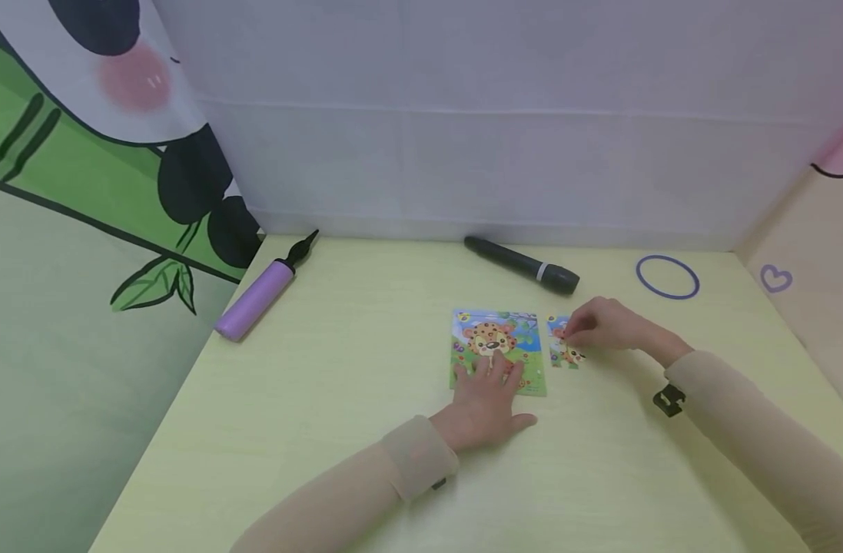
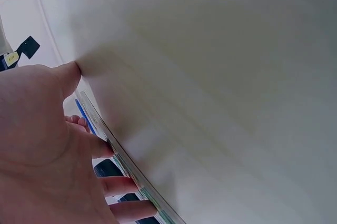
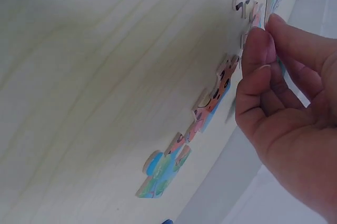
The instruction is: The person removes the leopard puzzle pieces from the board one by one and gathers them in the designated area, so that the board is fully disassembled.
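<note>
A leopard picture puzzle board lies flat on the pale yellow table. My left hand rests flat on its lower part with straight fingers; in the left wrist view the left hand shows its fingers on the board's edge. Just right of the board lies a strip of joined puzzle pieces. My right hand has curled fingers on the strip's top end. In the right wrist view the right hand pinches the strip of pieces with thumb and forefinger.
A black microphone lies behind the board. A purple hand pump sits at the left, a purple ring at the back right. White cloth walls close the table's back, a panda-print cloth its left.
</note>
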Demonstrator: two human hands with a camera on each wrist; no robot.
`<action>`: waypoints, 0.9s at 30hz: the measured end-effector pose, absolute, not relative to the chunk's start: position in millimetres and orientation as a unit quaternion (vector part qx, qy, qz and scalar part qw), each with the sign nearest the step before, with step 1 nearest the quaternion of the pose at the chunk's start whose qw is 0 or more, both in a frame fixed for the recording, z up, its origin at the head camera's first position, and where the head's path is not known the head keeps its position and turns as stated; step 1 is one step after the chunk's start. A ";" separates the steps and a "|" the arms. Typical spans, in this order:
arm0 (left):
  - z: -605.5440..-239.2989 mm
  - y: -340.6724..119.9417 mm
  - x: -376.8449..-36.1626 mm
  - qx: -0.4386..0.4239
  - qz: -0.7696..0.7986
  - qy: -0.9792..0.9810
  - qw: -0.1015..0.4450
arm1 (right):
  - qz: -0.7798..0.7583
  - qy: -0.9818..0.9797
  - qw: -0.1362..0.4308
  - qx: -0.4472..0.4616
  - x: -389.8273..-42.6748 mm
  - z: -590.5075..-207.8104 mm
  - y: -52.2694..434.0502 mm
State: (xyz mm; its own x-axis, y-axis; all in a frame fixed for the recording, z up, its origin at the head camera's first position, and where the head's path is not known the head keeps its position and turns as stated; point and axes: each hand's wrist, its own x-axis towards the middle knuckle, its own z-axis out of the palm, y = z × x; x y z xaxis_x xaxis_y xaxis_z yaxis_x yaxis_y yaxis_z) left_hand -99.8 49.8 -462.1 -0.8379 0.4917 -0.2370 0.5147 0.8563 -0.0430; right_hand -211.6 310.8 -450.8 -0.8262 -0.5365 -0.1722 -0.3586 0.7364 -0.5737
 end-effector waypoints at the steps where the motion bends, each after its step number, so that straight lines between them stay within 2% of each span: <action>1: -462.1 49.8 -99.8 0.263 -0.052 0.957 0.109 | -0.270 0.916 0.161 -0.247 -211.4 -450.2 310.5; 13: -459.6 47.8 -95.0 0.260 -0.016 0.963 0.072 | -0.282 0.909 0.156 -0.265 -210.8 -446.4 292.2; 27: -461.4 50.1 -95.5 0.240 -0.008 0.968 0.069 | -0.293 0.911 0.136 -0.257 -211.8 -446.3 268.4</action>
